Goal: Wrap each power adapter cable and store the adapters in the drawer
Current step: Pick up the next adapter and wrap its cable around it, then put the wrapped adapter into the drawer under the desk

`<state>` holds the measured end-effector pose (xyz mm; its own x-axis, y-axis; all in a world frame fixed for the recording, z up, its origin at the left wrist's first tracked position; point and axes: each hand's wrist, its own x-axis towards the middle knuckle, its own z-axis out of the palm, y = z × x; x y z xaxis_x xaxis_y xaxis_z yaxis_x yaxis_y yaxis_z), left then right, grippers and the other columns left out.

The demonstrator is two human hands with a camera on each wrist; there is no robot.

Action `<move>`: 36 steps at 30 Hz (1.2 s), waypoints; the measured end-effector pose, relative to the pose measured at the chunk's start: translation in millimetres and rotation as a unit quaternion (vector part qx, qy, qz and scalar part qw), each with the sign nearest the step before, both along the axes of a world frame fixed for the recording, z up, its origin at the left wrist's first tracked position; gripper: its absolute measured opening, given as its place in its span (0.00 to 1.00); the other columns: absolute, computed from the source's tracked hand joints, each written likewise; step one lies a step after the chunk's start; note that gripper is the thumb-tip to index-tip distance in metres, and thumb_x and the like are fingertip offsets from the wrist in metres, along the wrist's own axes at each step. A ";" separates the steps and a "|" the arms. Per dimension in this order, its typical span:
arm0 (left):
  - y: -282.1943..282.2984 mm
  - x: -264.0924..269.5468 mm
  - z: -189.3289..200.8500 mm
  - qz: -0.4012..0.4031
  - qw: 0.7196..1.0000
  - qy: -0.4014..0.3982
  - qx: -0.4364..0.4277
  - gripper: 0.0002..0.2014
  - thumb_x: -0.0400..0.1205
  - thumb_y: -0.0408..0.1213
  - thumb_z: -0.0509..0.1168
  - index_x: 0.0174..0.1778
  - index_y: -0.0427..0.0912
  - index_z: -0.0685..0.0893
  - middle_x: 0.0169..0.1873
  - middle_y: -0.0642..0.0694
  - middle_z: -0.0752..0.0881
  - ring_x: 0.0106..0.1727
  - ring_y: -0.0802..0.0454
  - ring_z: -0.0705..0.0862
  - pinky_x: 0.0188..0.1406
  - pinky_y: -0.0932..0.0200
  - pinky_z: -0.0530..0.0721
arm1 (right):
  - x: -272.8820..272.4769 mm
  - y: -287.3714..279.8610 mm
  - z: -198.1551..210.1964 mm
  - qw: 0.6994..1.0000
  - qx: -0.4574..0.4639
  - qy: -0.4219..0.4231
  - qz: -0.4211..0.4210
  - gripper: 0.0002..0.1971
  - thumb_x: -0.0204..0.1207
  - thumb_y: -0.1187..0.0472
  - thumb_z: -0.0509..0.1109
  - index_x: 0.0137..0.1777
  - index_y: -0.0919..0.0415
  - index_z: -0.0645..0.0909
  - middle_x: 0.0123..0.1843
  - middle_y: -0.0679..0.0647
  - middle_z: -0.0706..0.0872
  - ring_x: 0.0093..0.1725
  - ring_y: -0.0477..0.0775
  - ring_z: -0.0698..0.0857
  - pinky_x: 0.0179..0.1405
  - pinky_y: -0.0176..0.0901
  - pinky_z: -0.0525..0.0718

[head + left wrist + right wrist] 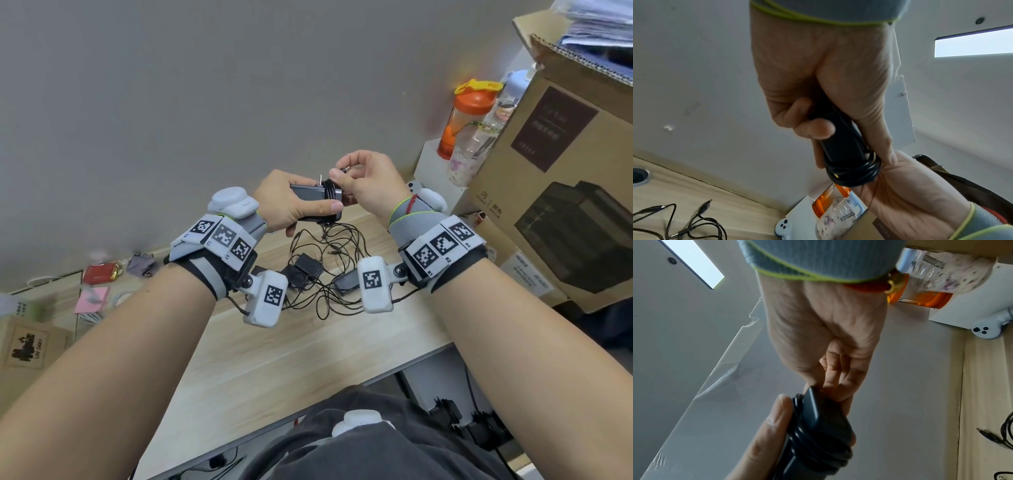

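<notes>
Adapter [313, 198] in left hand [291, 202] | head view only: tangled adapters [308, 270]

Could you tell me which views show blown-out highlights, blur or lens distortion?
Head view: forearms bulge at the edges, orange bottle haloed with glare. Left wrist view: ceiling light blown out, adapter sharp. Right wrist view: adapter soft, ceiling light blown out.

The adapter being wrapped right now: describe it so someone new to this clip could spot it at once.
Look above the far end of the light wooden desk, where the two hands meet in mid-air. The left hand grips a black adapter, and the right hand pinches its cable's plug end. Unlike the adapters lying in a loose tangle on the desk below, this one has cable coiled tightly round its body.
</notes>
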<state>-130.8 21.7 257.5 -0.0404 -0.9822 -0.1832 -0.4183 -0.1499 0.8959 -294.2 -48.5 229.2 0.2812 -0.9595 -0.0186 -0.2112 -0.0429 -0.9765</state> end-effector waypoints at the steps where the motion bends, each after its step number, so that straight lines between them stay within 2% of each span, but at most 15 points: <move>1: -0.3 -0.5 -1.4 0.001 1.000 0.000 0.000 0.24 0.62 0.61 0.81 0.48 0.51 0.93 0.38 0.39 0.91 0.26 0.41 0.74 0.27 0.49 0.74 | -0.7 0.5 0.3 1.000 0.016 -0.011 0.004 0.06 0.77 0.61 0.76 0.45 0.57 0.80 0.30 0.51 0.83 0.30 0.50 0.83 0.37 0.51 0.87; 3: -0.1 -0.6 -3.6 0.011 1.000 -0.003 -0.008 0.23 0.65 0.61 0.80 0.50 0.51 0.93 0.35 0.44 0.91 0.24 0.43 0.74 0.25 0.54 0.74 | -1.0 4.1 2.9 0.998 0.041 -0.032 0.019 0.05 0.79 0.61 0.74 0.46 0.59 0.80 0.29 0.51 0.84 0.25 0.48 0.80 0.33 0.46 0.87; 6: -2.5 -2.5 -7.0 0.042 0.999 -0.018 -0.028 0.18 0.74 0.59 0.74 0.51 0.49 0.92 0.32 0.50 0.90 0.18 0.45 0.76 0.21 0.58 0.76 | -2.6 9.7 1.6 0.996 0.068 -0.042 0.041 0.07 0.83 0.58 0.69 0.45 0.60 0.81 0.29 0.51 0.82 0.22 0.46 0.77 0.38 0.49 0.87; 10: -5.0 -10.3 -13.8 0.058 0.997 -0.041 -0.029 0.24 0.83 0.60 0.62 0.46 0.41 0.89 0.24 0.51 0.86 0.15 0.51 0.79 0.17 0.61 0.73 | -7.2 17.7 -4.0 0.993 0.103 -0.034 0.042 0.21 0.86 0.48 0.61 0.58 0.67 0.85 0.40 0.60 0.84 0.24 0.50 0.78 0.41 0.52 0.87; 13: -5.4 -17.6 -22.8 0.066 0.997 -0.038 -0.023 0.26 0.85 0.61 0.57 0.44 0.40 0.87 0.19 0.53 0.83 0.15 0.51 0.81 0.12 0.66 0.70 | -15.4 26.9 -9.2 0.989 0.119 -0.056 0.072 0.22 0.86 0.45 0.61 0.59 0.64 0.86 0.43 0.61 0.83 0.30 0.55 0.78 0.38 0.46 0.88; 17: -5.7 -28.7 -34.5 0.065 0.997 -0.028 -0.021 0.25 0.85 0.61 0.56 0.47 0.42 0.85 0.28 0.49 0.85 0.18 0.52 0.84 0.13 0.65 0.73 | -27.6 33.8 -20.7 0.984 0.133 -0.072 0.091 0.19 0.86 0.50 0.63 0.70 0.60 0.81 0.46 0.57 0.79 0.29 0.51 0.74 0.33 0.38 0.85; 21: -4.7 -47.4 -49.4 0.053 0.999 -0.005 -0.011 0.22 0.87 0.59 0.53 0.54 0.46 0.85 0.37 0.45 0.88 0.22 0.51 0.87 0.16 0.65 0.78 | -44.5 37.0 -39.4 0.979 0.183 -0.090 0.023 0.31 0.81 0.51 0.71 0.80 0.63 0.67 0.50 0.57 0.78 0.28 0.47 0.77 0.38 0.45 0.88; 23: -4.0 -64.8 -61.7 0.049 0.999 0.007 0.009 0.23 0.87 0.59 0.53 0.55 0.45 0.85 0.36 0.45 0.89 0.22 0.52 0.87 0.17 0.65 0.80 | -60.9 40.3 -55.4 0.978 0.192 -0.083 0.013 0.30 0.79 0.54 0.74 0.77 0.65 0.71 0.48 0.55 0.79 0.30 0.46 0.78 0.37 0.42 0.87; 25: -2.8 -74.9 -71.5 0.048 0.998 0.020 0.032 0.25 0.87 0.59 0.53 0.54 0.43 0.85 0.35 0.43 0.89 0.24 0.51 0.87 0.19 0.63 0.81 | -71.1 44.9 -66.4 0.981 0.181 -0.060 0.024 0.22 0.78 0.59 0.75 0.69 0.66 0.79 0.44 0.54 0.80 0.32 0.45 0.81 0.36 0.38 0.85; 27: -4.5 -91.5 -88.0 0.035 0.997 0.025 0.067 0.25 0.87 0.60 0.53 0.52 0.43 0.85 0.38 0.39 0.90 0.29 0.47 0.89 0.26 0.57 0.86 | -88.9 47.5 -81.3 0.980 0.192 -0.049 0.009 0.14 0.78 0.62 0.75 0.62 0.62 0.83 0.44 0.55 0.81 0.36 0.46 0.82 0.38 0.37 0.85; 29: -3.1 -102.3 -101.0 0.033 0.995 0.026 0.085 0.24 0.87 0.58 0.55 0.51 0.41 0.85 0.40 0.37 0.88 0.33 0.43 0.90 0.32 0.52 0.89 | -101.2 52.9 -90.8 0.978 0.205 -0.031 -0.007 0.10 0.77 0.64 0.75 0.57 0.58 0.84 0.41 0.54 0.81 0.34 0.43 0.82 0.38 0.36 0.85; 31: -2.2 -124.3 -123.0 0.015 0.995 0.008 0.101 0.22 0.88 0.53 0.58 0.53 0.35 0.84 0.38 0.38 0.85 0.30 0.46 0.88 0.26 0.56 0.87 | -124.7 58.9 -108.8 0.973 0.230 -0.006 -0.030 0.09 0.76 0.65 0.74 0.55 0.57 0.84 0.39 0.51 0.81 0.30 0.41 0.81 0.38 0.35 0.84; 33: 0.9 -145.7 -144.1 -0.008 0.993 -0.014 0.121 0.15 0.87 0.46 0.62 0.55 0.36 0.84 0.37 0.39 0.84 0.29 0.50 0.84 0.19 0.64 0.82 | -149.4 65.2 -127.4 0.966 0.252 0.024 -0.054 0.11 0.74 0.67 0.74 0.56 0.57 0.84 0.38 0.50 0.81 0.32 0.43 0.80 0.39 0.38 0.83; 34: 2.6 -150.9 -151.5 -0.021 0.991 -0.021 0.134 0.12 0.86 0.43 0.64 0.58 0.37 0.84 0.38 0.40 0.83 0.31 0.51 0.84 0.19 0.65 0.82 | -158.2 67.7 -134.1 0.963 0.261 0.037 -0.060 0.12 0.73 0.68 0.74 0.56 0.57 0.84 0.39 0.50 0.81 0.32 0.45 0.80 0.40 0.39 0.83; 36: 5.7 -171.7 -175.6 -0.054 0.983 -0.023 0.175 0.14 0.85 0.38 0.67 0.64 0.37 0.82 0.43 0.41 0.84 0.40 0.49 0.85 0.30 0.59 0.87 | -186.7 74.7 -155.3 0.952 0.288 0.063 -0.078 0.14 0.72 0.68 0.74 0.57 0.57 0.84 0.42 0.52 0.82 0.34 0.47 0.81 0.43 0.42 0.84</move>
